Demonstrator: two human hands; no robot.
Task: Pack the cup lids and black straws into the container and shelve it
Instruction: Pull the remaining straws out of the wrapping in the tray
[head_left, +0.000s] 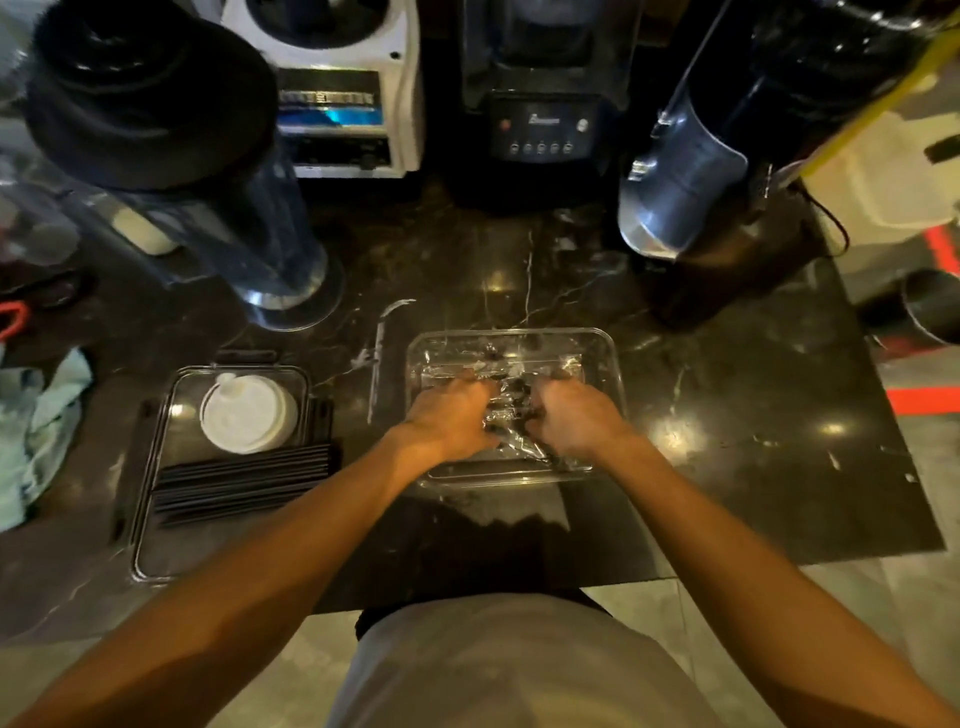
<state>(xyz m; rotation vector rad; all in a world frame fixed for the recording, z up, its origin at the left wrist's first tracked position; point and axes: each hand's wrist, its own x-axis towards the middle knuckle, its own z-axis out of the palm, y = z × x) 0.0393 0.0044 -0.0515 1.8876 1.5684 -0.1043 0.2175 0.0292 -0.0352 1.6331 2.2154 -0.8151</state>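
A clear rectangular plastic container (602, 353) sits on the dark marble counter in front of me. Inside it lies a crinkled clear plastic bag (511, 410) with dark items in it. My left hand (452, 418) and my right hand (571, 421) are both inside the container, fingers closed on the bag, close together. To the left, a flat clear lid or tray (156, 519) holds a stack of white cup lids (248, 413) and a bundle of black straws (244, 483) lying across it.
A blender jar (218, 208) with a black top stands at the back left. A white blender base (337, 88), a black blender (540, 104) and a metal-bodied machine (685, 176) line the back. A light blue cloth (36, 426) lies at the far left. The counter ends at right, above the floor.
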